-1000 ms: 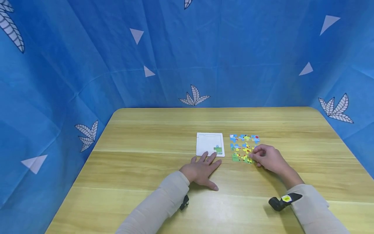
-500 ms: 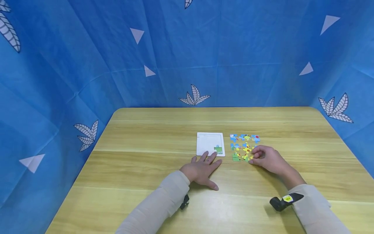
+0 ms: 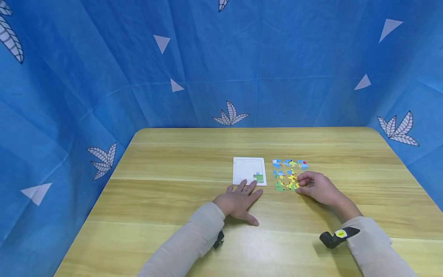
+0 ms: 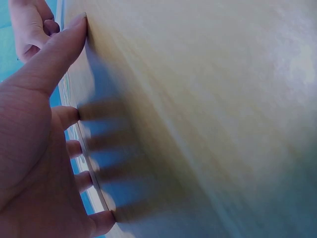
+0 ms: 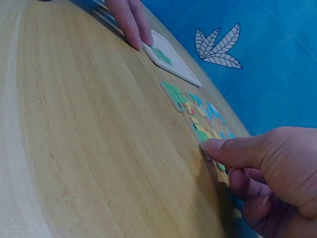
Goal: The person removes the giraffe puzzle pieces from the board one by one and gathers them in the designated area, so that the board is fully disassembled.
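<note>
My left hand (image 3: 238, 202) lies with spread fingers on the table, fingertips at the near edge of a white square puzzle tray (image 3: 243, 169). One green corner piece (image 3: 258, 178) sits in the tray's lower right. To the right, several loose jigsaw pieces (image 3: 277, 163) lie in rows, blue at the back, yellow in the middle and green in front. My right hand (image 3: 318, 188) is at their right front corner, thumb and forefinger pinching a green and yellow puzzle piece (image 5: 199, 133). Its other fingers are curled under. The forefinger's tip is hidden behind the thumb in the right wrist view.
A light wooden table (image 3: 173, 165) extends on all sides of the pieces. Behind it hangs a blue cloth (image 3: 294, 57) printed with white leaves and triangles. A black wrist camera (image 3: 333, 238) sticks out from the right sleeve, close over the table.
The front-row piece at my right fingertips has shifted slightly and lies flatter among the others. My right thumb has moved a little toward the front. The left hand stays put.
</note>
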The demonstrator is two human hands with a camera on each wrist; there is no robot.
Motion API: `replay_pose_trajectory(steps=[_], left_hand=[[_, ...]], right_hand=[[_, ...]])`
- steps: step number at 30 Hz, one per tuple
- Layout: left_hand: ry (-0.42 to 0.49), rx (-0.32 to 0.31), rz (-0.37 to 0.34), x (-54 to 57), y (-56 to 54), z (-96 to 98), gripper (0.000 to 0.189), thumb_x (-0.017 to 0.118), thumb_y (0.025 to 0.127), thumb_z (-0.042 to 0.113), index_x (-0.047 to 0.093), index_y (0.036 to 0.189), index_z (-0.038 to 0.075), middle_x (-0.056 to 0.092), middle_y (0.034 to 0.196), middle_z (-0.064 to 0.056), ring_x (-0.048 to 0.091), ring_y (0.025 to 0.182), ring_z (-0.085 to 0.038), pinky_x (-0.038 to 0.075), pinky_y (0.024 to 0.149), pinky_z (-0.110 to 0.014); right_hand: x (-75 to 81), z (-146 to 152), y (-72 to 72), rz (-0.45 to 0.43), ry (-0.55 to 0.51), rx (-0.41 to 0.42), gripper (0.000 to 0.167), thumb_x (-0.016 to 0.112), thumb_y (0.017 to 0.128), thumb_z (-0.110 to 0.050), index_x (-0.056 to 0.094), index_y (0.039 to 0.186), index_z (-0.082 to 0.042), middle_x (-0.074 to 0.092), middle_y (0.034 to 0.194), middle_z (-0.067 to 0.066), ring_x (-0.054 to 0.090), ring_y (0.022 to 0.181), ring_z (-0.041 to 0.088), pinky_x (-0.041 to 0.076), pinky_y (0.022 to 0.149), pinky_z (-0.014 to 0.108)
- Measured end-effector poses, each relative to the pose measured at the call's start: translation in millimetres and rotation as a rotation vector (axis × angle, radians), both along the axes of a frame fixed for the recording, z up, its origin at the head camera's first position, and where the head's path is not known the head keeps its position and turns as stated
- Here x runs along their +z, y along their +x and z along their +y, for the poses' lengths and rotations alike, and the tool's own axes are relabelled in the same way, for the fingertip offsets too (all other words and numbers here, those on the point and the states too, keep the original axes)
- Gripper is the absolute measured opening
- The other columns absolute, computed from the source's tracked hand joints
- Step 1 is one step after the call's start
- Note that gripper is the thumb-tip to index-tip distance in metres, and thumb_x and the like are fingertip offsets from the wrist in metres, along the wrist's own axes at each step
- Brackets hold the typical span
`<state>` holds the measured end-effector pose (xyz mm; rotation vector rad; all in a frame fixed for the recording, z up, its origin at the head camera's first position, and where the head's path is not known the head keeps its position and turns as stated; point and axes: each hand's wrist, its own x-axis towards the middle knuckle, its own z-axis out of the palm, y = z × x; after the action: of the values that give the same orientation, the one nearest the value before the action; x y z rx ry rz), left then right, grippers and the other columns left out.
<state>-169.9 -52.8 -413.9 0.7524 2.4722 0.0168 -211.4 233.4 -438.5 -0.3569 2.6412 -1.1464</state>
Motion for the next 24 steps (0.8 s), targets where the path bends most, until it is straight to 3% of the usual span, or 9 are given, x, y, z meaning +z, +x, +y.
replay_pose_trajectory(steps=[15, 24], left_hand=[[-0.001, -0.001, 0.006, 3.1, 1.4, 0.4, 0.098, 0.057, 0.077, 0.07, 0.008, 0.152, 0.031, -0.005, 0.16, 0.003, -0.002, 0.146, -0.025, 0.015, 0.113, -0.054], [-0.001, 0.002, 0.002, 1.3, 1.4, 0.8, 0.098, 0.057, 0.076, 0.071, 0.009, 0.152, 0.032, -0.005, 0.16, 0.003, -0.002, 0.146, -0.025, 0.015, 0.113, -0.054]], right_hand=[[12.3, -17.7, -7.9, 0.068, 0.011, 0.034, 0.025, 0.067, 0.086, -0.012, 0.061, 0.106, 0.001, 0.061, 0.089, 0.008, 0.059, 0.074, 0.015, 0.048, 0.066, 0.024], [13.6, -42.3, -15.8, 0.068, -0.045, 0.078, 0.023, 0.064, 0.089, -0.01, 0.062, 0.107, 0.004, 0.063, 0.09, 0.011, 0.061, 0.073, 0.016, 0.049, 0.063, 0.025]])
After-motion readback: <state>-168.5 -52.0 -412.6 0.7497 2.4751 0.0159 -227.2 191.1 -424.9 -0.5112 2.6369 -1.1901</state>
